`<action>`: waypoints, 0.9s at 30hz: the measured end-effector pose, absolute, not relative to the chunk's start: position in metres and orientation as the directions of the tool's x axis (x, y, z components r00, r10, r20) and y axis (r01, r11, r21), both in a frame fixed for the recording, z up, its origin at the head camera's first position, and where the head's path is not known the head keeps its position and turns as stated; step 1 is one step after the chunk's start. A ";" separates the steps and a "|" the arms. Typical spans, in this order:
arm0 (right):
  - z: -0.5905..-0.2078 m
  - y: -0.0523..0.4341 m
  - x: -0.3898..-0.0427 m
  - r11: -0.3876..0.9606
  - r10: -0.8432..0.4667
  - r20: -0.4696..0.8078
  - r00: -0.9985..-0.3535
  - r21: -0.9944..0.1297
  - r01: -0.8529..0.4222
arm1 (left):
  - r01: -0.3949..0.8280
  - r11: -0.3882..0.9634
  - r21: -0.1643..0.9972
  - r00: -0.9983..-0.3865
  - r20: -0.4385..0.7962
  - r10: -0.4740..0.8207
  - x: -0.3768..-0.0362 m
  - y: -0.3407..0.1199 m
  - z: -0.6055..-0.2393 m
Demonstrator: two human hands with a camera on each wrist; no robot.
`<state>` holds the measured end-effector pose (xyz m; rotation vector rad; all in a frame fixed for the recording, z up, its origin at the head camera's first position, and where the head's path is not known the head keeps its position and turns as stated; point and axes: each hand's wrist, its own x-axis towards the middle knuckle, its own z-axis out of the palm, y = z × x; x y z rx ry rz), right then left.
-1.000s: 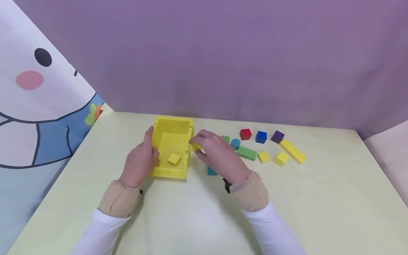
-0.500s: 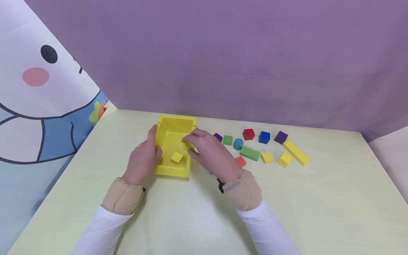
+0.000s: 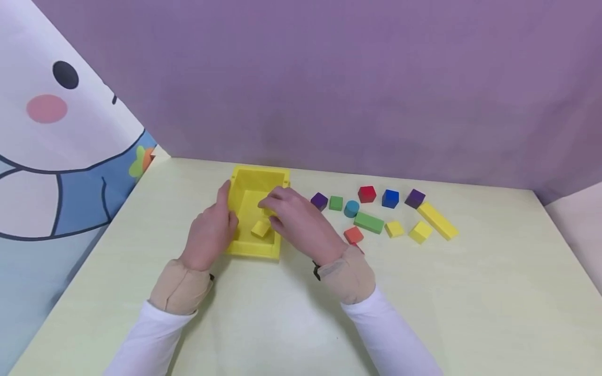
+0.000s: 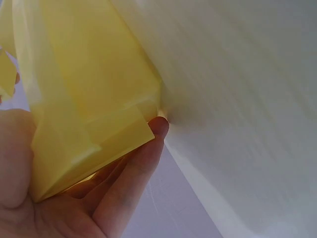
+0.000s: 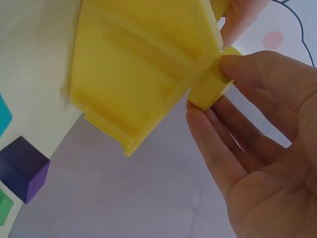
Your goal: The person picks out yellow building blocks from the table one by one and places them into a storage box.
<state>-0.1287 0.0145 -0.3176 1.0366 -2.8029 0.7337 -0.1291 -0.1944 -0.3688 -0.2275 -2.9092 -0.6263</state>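
Note:
A yellow box (image 3: 253, 250) stands on the table, its open top facing up. My left hand (image 3: 207, 235) grips the box's left wall; in the left wrist view its thumb (image 4: 14, 158) and fingers lie on opposite sides of the yellow plastic. Over the box's right half, my right hand (image 3: 303, 222) pinches a yellow block (image 5: 212, 87) between thumb and fingertips. From the head camera that block is mostly covered by the fingers. Another yellow block (image 3: 261, 228) lies on the box floor, just below the pinched one.
Right of the box lie loose blocks: purple (image 3: 319, 201), green (image 3: 336, 203), a blue cylinder (image 3: 351, 209), red (image 3: 367, 194), a long green one (image 3: 369, 222), orange-red (image 3: 354, 235), and a long yellow one (image 3: 437, 221). A purple backdrop (image 3: 352, 94) rises behind the table.
My right hand has moved left with the yellow block, from beside the box's right wall to over its inside. The left hand keeps its grip on the box.

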 end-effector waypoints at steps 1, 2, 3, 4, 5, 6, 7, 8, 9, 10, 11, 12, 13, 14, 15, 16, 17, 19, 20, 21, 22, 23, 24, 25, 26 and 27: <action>-0.318 0.013 -0.129 0.662 -0.602 0.211 -0.770 -0.408 -0.629 | 0.180 0.901 0.394 -0.976 0.183 0.115 -0.129 -0.195 -0.369; -0.318 0.011 -0.130 0.666 -0.606 0.199 -0.770 -0.402 -0.628 | 0.180 0.902 0.392 -0.976 0.184 0.115 -0.129 -0.195 -0.368; -0.319 0.010 -0.131 0.671 -0.608 0.187 -0.771 -0.397 -0.626 | 0.179 0.902 0.392 -0.977 0.182 0.115 -0.129 -0.195 -0.368; -0.320 0.008 -0.132 0.677 -0.611 0.174 -0.772 -0.389 -0.624 | 0.177 0.903 0.392 -0.977 0.179 0.114 -0.129 -0.195 -0.368; -0.321 0.007 -0.132 0.682 -0.614 0.165 -0.772 -0.381 -0.624 | 0.176 0.903 0.392 -0.978 0.177 0.113 -0.129 -0.195 -0.368; -0.322 0.006 -0.133 0.685 -0.617 0.158 -0.771 -0.373 -0.625 | 0.174 0.904 0.392 -0.978 0.174 0.113 -0.129 -0.195 -0.368; -0.324 0.004 -0.134 0.689 -0.619 0.151 -0.771 -0.368 -0.625 | 0.173 0.904 0.391 -0.979 0.173 0.112 -0.129 -0.195 -0.368; -0.325 0.003 -0.134 0.691 -0.621 0.147 -0.770 -0.362 -0.626 | 0.172 0.904 0.392 -0.979 0.172 0.112 -0.129 -0.195 -0.368; -0.325 0.003 -0.135 0.692 -0.623 0.147 -0.769 -0.356 -0.628 | 0.171 0.904 0.393 -0.979 0.170 0.111 -0.129 -0.195 -0.367; -0.326 0.002 -0.135 0.691 -0.626 0.148 -0.766 -0.351 -0.632 | 0.170 0.904 0.393 -0.979 0.170 0.110 -0.129 -0.195 -0.367; -0.327 0.002 -0.136 0.689 -0.628 0.153 -0.763 -0.346 -0.636 | 0.170 0.904 0.392 -0.979 0.169 0.110 -0.129 -0.195 -0.367; -0.328 0.001 -0.136 0.689 -0.630 0.156 -0.761 -0.340 -0.640 | 0.169 0.904 0.393 -0.980 0.167 0.111 -0.129 -0.194 -0.366; -0.328 0.001 -0.137 0.688 -0.633 0.160 -0.758 -0.333 -0.645 | 0.166 0.905 0.393 -0.980 0.163 0.110 -0.129 -0.194 -0.366; -0.329 0.000 -0.137 0.689 -0.635 0.161 -0.756 -0.325 -0.648 | 0.164 0.905 0.392 -0.981 0.159 0.109 -0.129 -0.194 -0.366; -0.329 -0.001 -0.138 0.691 -0.636 0.161 -0.754 -0.317 -0.650 | 0.162 0.906 0.391 -0.982 0.155 0.109 -0.130 -0.194 -0.366; -0.330 -0.002 -0.139 0.692 -0.639 0.161 -0.752 -0.306 -0.654 | 0.159 0.906 0.393 -0.983 0.148 0.108 -0.130 -0.194 -0.366; -0.330 -0.003 -0.140 0.695 -0.641 0.159 -0.751 -0.294 -0.656 | 0.155 0.906 0.395 -0.984 0.140 0.107 -0.131 -0.194 -0.366; -0.331 -0.005 -0.142 0.700 -0.646 0.152 -0.748 -0.273 -0.660 | 0.149 0.906 0.397 -0.986 0.130 0.106 -0.131 -0.194 -0.366; -0.331 -0.006 -0.142 0.702 -0.649 0.145 -0.746 -0.263 -0.662 | 0.147 0.905 0.399 -0.986 0.126 0.105 -0.132 -0.194 -0.366; -0.332 -0.007 -0.143 0.704 -0.653 0.140 -0.745 -0.253 -0.664 | 0.145 0.905 0.401 -0.987 0.123 0.104 -0.132 -0.193 -0.367; -0.333 -0.009 -0.143 0.705 -0.656 0.134 -0.743 -0.243 -0.666 | 0.144 0.904 0.403 -0.987 0.120 0.103 -0.132 -0.193 -0.367; -0.333 -0.011 -0.144 0.707 -0.658 0.127 -0.742 -0.236 -0.667 | 0.142 0.903 0.404 -0.988 0.118 0.103 -0.132 -0.193 -0.367; -0.334 -0.012 -0.144 0.706 -0.662 0.122 -0.740 -0.229 -0.670 | 0.140 0.903 0.406 -0.988 0.115 0.101 -0.132 -0.193 -0.367; -0.335 -0.014 -0.144 0.707 -0.665 0.118 -0.738 -0.221 -0.672 | 0.138 0.902 0.409 -0.989 0.112 0.100 -0.132 -0.193 -0.367; -0.335 -0.016 -0.145 0.706 -0.668 0.113 -0.735 -0.214 -0.675 | 0.135 0.902 0.410 -0.989 0.110 0.099 -0.132 -0.193 -0.367; -0.336 -0.017 -0.145 0.706 -0.671 0.111 -0.733 -0.208 -0.677 | 0.132 0.902 0.410 -0.990 0.107 0.096 -0.131 -0.194 -0.367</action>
